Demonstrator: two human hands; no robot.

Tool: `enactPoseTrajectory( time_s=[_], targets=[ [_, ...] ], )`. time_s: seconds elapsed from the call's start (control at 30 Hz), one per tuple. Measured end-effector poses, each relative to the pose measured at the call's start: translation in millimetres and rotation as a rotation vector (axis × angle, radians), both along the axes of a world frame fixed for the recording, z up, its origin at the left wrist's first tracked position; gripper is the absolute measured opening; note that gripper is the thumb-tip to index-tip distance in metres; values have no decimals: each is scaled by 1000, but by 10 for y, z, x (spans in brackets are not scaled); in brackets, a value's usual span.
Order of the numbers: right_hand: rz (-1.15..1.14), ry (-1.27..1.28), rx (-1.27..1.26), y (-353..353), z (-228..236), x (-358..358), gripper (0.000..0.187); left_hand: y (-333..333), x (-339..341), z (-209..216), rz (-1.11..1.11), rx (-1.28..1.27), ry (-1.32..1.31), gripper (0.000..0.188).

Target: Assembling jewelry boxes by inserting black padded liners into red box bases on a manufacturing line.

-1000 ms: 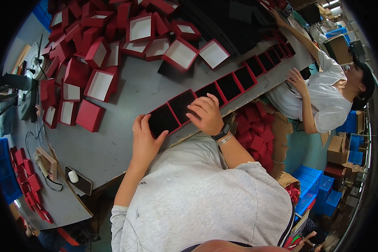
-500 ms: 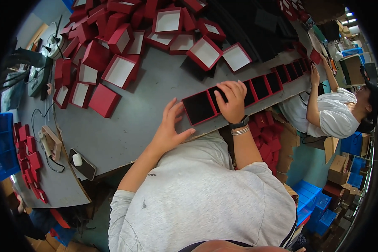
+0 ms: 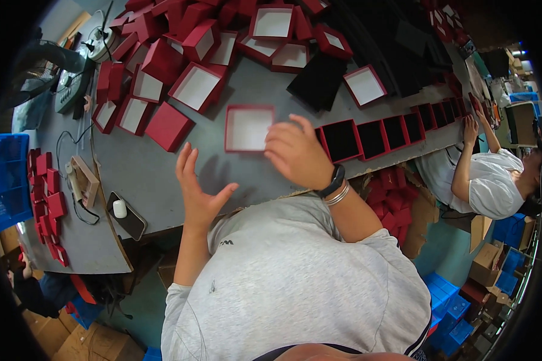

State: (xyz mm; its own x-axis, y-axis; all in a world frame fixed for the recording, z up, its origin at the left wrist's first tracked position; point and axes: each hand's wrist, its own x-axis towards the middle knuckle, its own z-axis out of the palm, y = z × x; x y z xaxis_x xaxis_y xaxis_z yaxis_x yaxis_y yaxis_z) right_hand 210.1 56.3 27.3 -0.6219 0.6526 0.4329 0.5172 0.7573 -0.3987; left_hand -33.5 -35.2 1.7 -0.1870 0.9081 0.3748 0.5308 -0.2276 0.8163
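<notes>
A shallow red open box (image 3: pixel 250 150) with a white inside stands on the grey table in front of me. At its right side, my right hand (image 3: pixel 298 155) has its fingers curled on the wall, gripping it. My left hand (image 3: pixel 197 191) is open, thumb and fingers spread, to the left of this box and apart from it. Just right of my right hand begins a row of red boxes with black inserts (image 3: pixel 342 140), running along the near table edge toward the right.
Many red boxes (image 3: pixel 197 88) with white insides are piled at the far left. Black pads (image 3: pixel 317 82) lie behind the row. A phone (image 3: pixel 126 215) with a white case on it rests at left. A co-worker (image 3: pixel 494 180) sits at right, hands on a red box.
My right hand has left the row and brought a white-lined box from the pile's edge toward me. The row has shifted right. My left hand has moved left, away from the row.
</notes>
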Motion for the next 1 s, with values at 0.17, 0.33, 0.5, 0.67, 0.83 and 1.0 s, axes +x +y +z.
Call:
enactPoseTrajectory(
  time_s=[0.17, 0.33, 0.5, 0.67, 0.83, 1.0],
  targets=[
    [230, -124, -146, -184, -304, -125, 17, 17, 24, -94, -213, -235, 408, 99],
    [-241, 48, -26, 244, -257, 181, 37, -100, 168, -265, -151, -184, 477, 54],
    [-695, -314, 49, 614, -571, 465, 60, -165, 348, -256, -328, -253, 312, 15],
    [-588, -54, -6, 499, -463, 432, 42, -154, 418, -166, -373, -297, 271, 31],
    [-321, 259, -24, -28, -1, 265, 36, -171, 306, -208, -181, -199, -17, 64],
    [200, 403, -453, -281, -24, 375, 35, -17, 159, -346, -122, -266, -985, 63]
  ],
)
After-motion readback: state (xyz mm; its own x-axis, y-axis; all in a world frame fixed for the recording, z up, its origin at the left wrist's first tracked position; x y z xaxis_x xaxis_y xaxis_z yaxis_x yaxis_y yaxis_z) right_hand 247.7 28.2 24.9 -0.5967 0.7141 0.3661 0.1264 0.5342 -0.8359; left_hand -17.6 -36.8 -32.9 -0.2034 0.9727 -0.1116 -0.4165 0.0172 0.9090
